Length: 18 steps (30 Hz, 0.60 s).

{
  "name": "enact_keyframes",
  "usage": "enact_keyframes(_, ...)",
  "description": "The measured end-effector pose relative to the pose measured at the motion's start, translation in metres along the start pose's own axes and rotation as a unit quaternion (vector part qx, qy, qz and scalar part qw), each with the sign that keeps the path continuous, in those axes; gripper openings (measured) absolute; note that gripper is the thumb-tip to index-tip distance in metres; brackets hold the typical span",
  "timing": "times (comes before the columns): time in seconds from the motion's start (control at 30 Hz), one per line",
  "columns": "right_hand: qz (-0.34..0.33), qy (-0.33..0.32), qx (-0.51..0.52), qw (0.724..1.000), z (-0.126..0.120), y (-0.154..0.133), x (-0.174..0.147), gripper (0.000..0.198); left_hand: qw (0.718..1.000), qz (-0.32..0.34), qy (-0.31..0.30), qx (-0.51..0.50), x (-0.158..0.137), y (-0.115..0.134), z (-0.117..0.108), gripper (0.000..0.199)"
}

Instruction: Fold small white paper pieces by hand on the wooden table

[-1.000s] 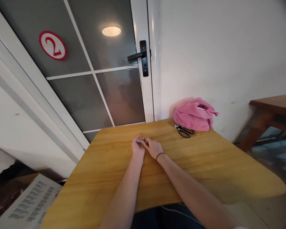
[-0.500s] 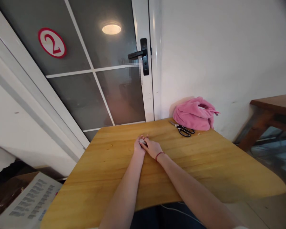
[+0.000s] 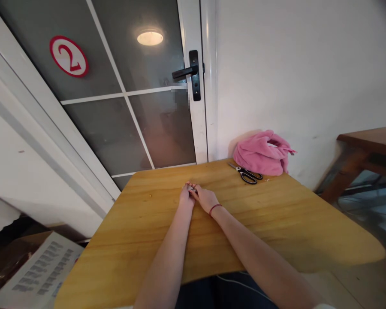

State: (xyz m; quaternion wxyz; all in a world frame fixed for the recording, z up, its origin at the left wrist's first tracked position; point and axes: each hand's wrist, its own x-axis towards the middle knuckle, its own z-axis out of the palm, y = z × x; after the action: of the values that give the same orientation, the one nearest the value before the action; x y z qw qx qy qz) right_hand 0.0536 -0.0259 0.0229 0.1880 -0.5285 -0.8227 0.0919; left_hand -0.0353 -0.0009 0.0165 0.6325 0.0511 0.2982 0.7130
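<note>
On the wooden table (image 3: pixel 276 223), a small metal object (image 3: pixel 191 188) is now pinched more tightly between the left hand (image 3: pixel 186 198) and right hand (image 3: pixel 206 198), nearly hidden compared with 1 second ago.

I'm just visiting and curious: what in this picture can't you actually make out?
- The small grey object pinched between the left hand and right hand: too small and mostly covered by fingers in the head view.
- The patch by the door handle: blurred out.
- The printed box at lower left: cut by the edge, print too small.
- What lies behind the pink cloth.
</note>
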Motion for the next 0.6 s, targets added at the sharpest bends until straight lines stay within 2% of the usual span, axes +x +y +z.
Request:
enact_keyframes(0.23,-0.024,0.007,0.005,1.0,0.0,-0.004,-0.003,0.037,0.998,0.005,0.018,-0.053,0.01,0.018,-0.01,0.021)
enact_keyframes(0.43,-0.051,0.0,0.023,0.998,0.0,-0.006,-0.006,0.033,0.997,0.019,-0.004,-0.07,0.021,0.025,-0.019,0.025)
enact_keyframes(0.6,-0.053,0.0,0.04,0.998,-0.001,-0.008,-0.01,0.039,0.998,0.041,-0.031,-0.044,0.024,0.023,-0.023,0.026)
